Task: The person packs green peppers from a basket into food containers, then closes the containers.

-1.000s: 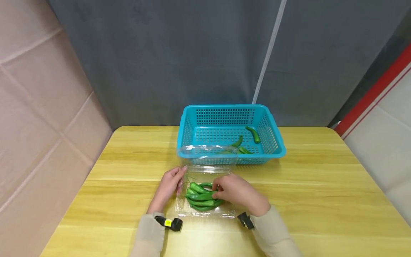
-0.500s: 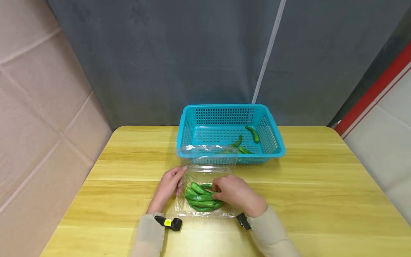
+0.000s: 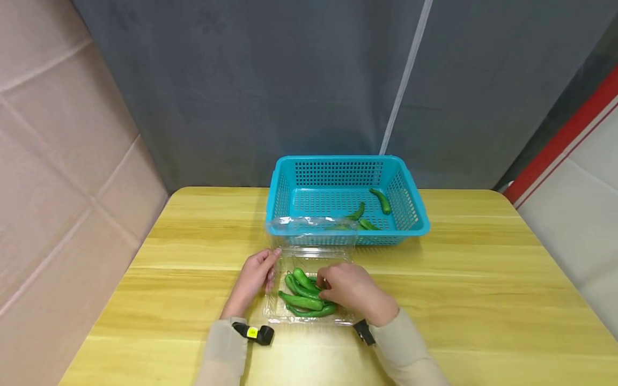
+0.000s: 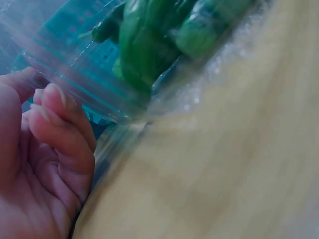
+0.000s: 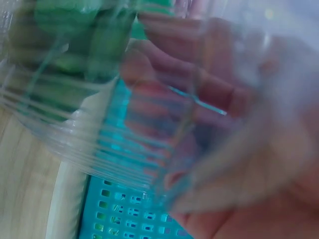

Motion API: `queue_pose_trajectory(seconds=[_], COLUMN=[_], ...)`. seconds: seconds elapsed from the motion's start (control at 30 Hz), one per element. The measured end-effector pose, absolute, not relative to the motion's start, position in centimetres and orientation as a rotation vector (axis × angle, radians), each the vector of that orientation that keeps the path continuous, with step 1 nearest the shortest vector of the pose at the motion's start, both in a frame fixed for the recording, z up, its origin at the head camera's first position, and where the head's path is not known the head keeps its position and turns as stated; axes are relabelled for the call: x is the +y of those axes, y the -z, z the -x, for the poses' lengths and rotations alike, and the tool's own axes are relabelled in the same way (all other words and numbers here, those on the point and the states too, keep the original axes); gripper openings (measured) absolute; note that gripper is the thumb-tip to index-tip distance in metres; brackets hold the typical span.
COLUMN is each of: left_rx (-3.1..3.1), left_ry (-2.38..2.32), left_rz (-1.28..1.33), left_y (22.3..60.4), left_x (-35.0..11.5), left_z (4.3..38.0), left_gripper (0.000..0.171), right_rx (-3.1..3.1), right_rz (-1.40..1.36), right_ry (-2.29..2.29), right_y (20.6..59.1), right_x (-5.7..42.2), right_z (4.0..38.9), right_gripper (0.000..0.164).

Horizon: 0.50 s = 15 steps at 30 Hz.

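A clear plastic clamshell container [image 3: 309, 320] lies with its lid raised at the far side. Several green chili peppers [image 3: 301, 302] are piled in its base. At the container's left edge, near the hinge, my left hand [image 3: 253, 274] pinches the plastic between thumb and forefinger; the other fingers curl loosely in the left wrist view. My right hand [image 3: 351, 289] reaches over the base from the right, thumb and fingers pinching the right end of a pepper. That grip shows blurred through plastic in the right wrist view.
Behind the container stands a turquoise perforated basket [image 3: 417, 217] with a few green peppers at its right and front; the raised lid [image 3: 311, 228] overlaps its front wall. The wooden table [image 3: 164, 268] ends at a dark grey curtain [image 3: 270, 96].
My right hand has shifted the peppers: the upper ones now lie farther back and more slanted, separated from the front ones. The left hand and container stay in place.
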<state>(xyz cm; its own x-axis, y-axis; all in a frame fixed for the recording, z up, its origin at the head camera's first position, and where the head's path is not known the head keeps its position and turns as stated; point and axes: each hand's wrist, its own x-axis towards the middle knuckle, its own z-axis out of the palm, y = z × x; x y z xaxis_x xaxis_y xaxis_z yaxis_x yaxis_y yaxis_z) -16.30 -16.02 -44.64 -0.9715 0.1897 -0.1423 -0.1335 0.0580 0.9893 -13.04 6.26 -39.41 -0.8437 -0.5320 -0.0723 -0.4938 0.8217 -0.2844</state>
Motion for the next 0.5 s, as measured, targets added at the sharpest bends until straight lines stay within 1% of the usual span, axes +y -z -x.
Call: queue_pose_trajectory(seconds=[0.27,0.5], left_rx=[2.111,2.106], left_ry=[-2.007,-2.004], left_rz=[-0.062,-0.061], left_y=[44.63,44.67], left_x=[-16.02,-16.11], left_z=[16.40,16.39], left_gripper=[0.041,0.041], right_rx=[2.824,2.789], right_rz=[0.808,0.777], right_ry=[0.409,0.480], right_y=[39.35,39.20], right_x=[6.21,6.39], right_z=[13.16,13.12], right_gripper=[0.021,0.026])
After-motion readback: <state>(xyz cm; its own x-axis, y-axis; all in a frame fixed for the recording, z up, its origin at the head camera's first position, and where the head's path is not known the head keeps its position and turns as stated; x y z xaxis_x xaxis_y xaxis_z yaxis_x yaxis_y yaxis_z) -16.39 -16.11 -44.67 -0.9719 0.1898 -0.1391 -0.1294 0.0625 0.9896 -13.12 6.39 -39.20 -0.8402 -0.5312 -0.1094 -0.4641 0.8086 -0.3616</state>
